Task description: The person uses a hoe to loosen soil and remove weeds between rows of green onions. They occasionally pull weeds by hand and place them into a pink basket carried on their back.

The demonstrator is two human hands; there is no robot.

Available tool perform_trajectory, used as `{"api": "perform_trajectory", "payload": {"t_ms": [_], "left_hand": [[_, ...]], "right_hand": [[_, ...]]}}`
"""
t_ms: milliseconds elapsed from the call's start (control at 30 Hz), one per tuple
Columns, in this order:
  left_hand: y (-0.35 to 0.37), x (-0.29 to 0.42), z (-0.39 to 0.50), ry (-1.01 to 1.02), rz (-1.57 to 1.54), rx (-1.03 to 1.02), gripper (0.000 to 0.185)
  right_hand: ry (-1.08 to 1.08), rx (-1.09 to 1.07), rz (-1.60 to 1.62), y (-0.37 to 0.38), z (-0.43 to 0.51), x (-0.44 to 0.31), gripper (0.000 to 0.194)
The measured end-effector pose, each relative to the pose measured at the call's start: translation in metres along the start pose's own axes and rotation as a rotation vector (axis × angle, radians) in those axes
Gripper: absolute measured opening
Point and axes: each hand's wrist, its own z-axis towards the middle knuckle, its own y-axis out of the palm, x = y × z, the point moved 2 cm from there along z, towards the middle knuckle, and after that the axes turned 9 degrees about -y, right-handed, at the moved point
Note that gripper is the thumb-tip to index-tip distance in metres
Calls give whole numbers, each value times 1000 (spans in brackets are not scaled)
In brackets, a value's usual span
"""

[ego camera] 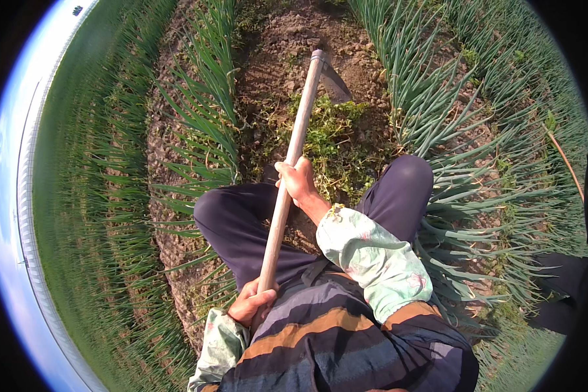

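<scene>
A hoe runs up between my bent knees, its wooden handle (301, 117) slanting a little to the right at the far end. My right hand (299, 181) is wrapped around the middle of the handle. Lower down, close to my waist, my left hand (252, 301) grips the handle near its butt end. The metal hoe blade (336, 84) points down and right from the handle's tip, its lower edge at a patch of green weeds (328, 130). Whether that edge touches the ground I cannot tell. Loose brown soil (279, 54) lies beyond the weeds.
Rows of green onions flank the strip: the left row (213, 73) and the right row (411, 88), whose leaves reach my right knee (409, 181). At the far right a thin brown stick (563, 157) rises near dark shapes (563, 279), cut off by the rim.
</scene>
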Motion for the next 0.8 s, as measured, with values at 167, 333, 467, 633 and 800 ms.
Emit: {"api": "perform_trajectory", "payload": {"t_ms": [167, 333, 467, 633, 800], "left_hand": [[17, 20, 19, 53, -58, -257, 36], [18, 31, 45, 182, -50, -167, 45], [3, 47, 78, 283, -160, 130, 16], [-3, 88, 132, 395, -184, -38, 7], [72, 156, 142, 328, -206, -476, 47]], "right_hand": [[-1, 117, -50, -17, -4, -15, 23], [-22, 17, -42, -18, -38, -26, 22], [79, -214, 128, -10, -90, -44, 18], [408, -576, 453, -6, -148, -69, 14], [526, -887, 764, -14, -165, -52, 21]]}}
